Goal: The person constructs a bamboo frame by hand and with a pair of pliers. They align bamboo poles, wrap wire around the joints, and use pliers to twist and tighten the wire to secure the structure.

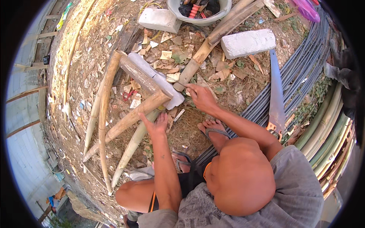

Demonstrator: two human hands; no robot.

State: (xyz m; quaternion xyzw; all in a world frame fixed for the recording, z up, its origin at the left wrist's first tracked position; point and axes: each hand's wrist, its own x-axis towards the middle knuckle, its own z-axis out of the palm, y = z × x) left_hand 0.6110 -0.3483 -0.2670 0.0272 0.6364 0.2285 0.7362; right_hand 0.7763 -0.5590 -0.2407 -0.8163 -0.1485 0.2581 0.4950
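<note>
In front of me stands a low bamboo frame with splayed round legs, joined at the top by a split bamboo crosspiece (142, 75). My left hand (156, 124) has its fingers spread, with the thumb against a bamboo leg (127, 121) just below the frame's near corner. Between the fingers of my right hand (202, 99) is a thin dark strip; its kind is unclear. That strip points left at the near end of a long bamboo pole (194, 65). A long grey block (161, 80) lies on the ground beside the crosspiece, partly hidden by it.
Two pale blocks (248, 43) (159, 20) flank the pole. Beyond is a grey bucket (227, 8) of tools. A handsaw (277, 91) leans on the right near bundled steel rods (249, 114) and stacked bamboo poles (323, 121). Bamboo chips litter the ground.
</note>
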